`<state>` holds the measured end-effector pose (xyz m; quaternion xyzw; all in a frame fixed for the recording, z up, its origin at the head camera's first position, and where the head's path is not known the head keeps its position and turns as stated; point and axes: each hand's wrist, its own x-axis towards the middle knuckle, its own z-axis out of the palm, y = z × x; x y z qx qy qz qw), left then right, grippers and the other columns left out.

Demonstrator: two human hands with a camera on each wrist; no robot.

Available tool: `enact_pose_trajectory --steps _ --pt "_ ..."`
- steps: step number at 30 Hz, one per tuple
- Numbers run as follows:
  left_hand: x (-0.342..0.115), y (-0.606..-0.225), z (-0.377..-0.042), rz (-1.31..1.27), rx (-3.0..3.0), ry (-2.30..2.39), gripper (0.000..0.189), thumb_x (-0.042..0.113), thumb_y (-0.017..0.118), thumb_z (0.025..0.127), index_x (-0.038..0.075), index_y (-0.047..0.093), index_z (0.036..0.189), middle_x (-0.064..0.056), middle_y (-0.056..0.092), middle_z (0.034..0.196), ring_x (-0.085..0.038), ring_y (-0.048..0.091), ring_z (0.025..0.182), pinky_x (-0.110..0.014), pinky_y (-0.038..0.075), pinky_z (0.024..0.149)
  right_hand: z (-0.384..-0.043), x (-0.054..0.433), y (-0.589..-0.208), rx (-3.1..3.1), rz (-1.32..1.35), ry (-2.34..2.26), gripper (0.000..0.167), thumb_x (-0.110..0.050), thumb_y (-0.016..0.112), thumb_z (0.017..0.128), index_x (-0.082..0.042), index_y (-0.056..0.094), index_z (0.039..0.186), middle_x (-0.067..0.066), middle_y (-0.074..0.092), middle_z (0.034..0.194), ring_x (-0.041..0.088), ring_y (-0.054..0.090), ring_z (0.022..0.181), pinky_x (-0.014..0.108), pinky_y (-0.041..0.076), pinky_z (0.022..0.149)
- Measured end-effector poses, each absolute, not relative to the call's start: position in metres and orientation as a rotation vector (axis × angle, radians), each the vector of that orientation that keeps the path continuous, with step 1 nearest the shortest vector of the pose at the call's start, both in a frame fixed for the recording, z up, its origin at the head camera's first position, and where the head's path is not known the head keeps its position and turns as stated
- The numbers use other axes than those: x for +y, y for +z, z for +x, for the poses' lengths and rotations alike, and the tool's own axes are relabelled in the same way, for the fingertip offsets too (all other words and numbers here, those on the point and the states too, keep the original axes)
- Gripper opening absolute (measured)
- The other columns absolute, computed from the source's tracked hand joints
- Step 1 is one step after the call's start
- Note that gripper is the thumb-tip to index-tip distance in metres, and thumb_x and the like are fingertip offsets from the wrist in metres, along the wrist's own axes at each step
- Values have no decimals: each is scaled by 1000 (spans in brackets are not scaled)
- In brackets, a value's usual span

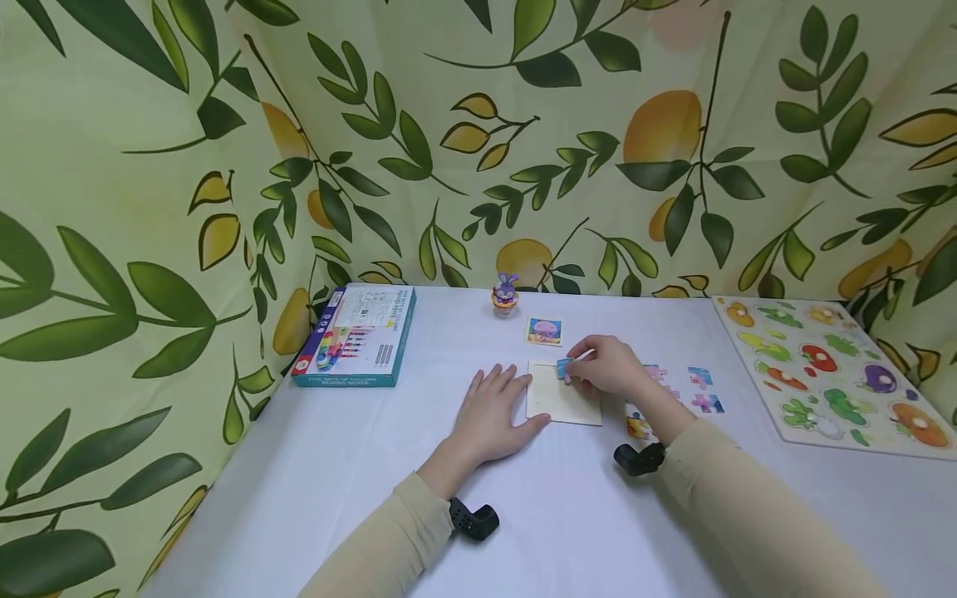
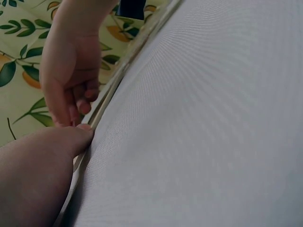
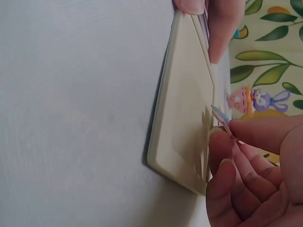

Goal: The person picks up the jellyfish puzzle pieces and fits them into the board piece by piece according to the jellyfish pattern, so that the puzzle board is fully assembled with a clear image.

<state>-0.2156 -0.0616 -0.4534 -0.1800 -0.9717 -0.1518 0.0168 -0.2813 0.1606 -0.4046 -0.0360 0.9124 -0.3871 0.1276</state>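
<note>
A cream puzzle tray (image 1: 562,405) lies on the white table, its raised rim showing in the right wrist view. My right hand (image 1: 609,365) pinches a blue puzzle piece (image 1: 564,368) between thumb and finger, just over the tray's far edge. That piece (image 3: 220,116) is seen nearly edge-on in the right wrist view. My left hand (image 1: 489,415) lies spread on the table, its thumb and fingertips touching the tray's left side. Several loose puzzle pieces (image 1: 703,402) lie right of the tray, some hidden behind my right hand and forearm.
Behind the tray lies a small picture card (image 1: 544,331), with a purple rabbit figurine (image 1: 505,296) beyond it. A boxed set (image 1: 359,336) stands at the back left. On the right is a large vegetable and fruit board (image 1: 833,374). A leaf-patterned cloth (image 1: 478,149) hangs behind the table.
</note>
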Motion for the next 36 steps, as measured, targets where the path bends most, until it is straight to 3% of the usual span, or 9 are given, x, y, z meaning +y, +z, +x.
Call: enact_pose_trajectory --steps 16,25,36 --pt "-62 -455 -216 -556 -2997 -487 77 70 53 94 21 51 153 -6 41 161 -29 25 153 -52 10 125 -282 136 -412 2710 -151 -1094 27 -26 72 95 -4 67 110 7 65 83 20 61 68 27 51 59" --pt "-64 -455 -216 -558 -2997 -495 76 70 53 95 21 51 153 -6 41 161 -29 25 153 -52 10 125 -284 129 -417 2769 -135 -1043 25 -28 73 93 -6 69 105 8 64 90 23 57 82 31 47 68" --pt "-64 -453 -215 -576 -2989 -500 76 69 53 95 19 51 153 -8 41 161 -30 27 152 -52 10 125 -285 127 -418 2802 -143 -986 27 -30 75 91 -7 69 104 8 66 94 24 58 85 35 47 72"
